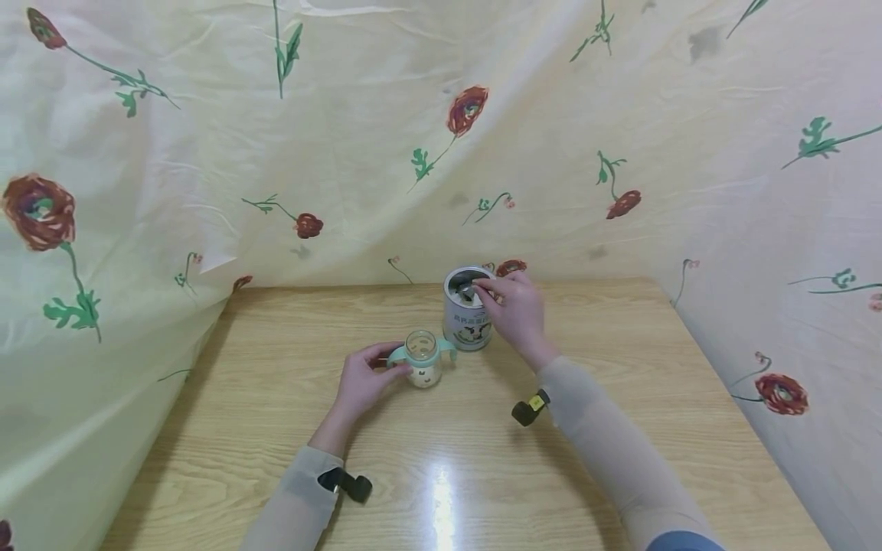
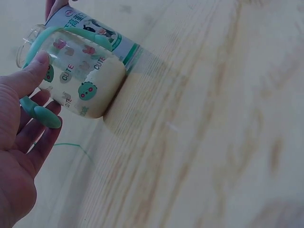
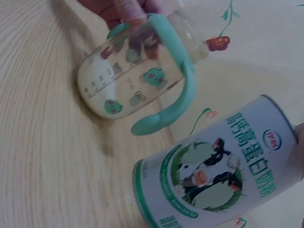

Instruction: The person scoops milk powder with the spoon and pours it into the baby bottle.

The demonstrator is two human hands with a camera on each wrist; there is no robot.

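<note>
My left hand (image 1: 364, 379) holds a clear baby bottle (image 1: 423, 373) by its left side, thumb on the bottle (image 2: 80, 76) and fingers about one mint-green handle (image 2: 45, 115). The bottle stands upright without a cap, with pale contents low inside. Just behind and right of it stands an open milk powder can (image 1: 468, 325), whose label (image 3: 213, 175) shows a cow. At the can's mouth my right hand (image 1: 515, 308) pinches a small scoop (image 1: 466, 292), its bowl inside the can. The can's contents are mostly hidden.
Both things stand on a wooden table (image 1: 310, 321), toward its back edge. Pale flower-printed cloth (image 1: 358, 138) hangs behind the table and along both sides. A small black camera (image 1: 527, 412) sits on the right wrist, another (image 1: 354, 486) on the left.
</note>
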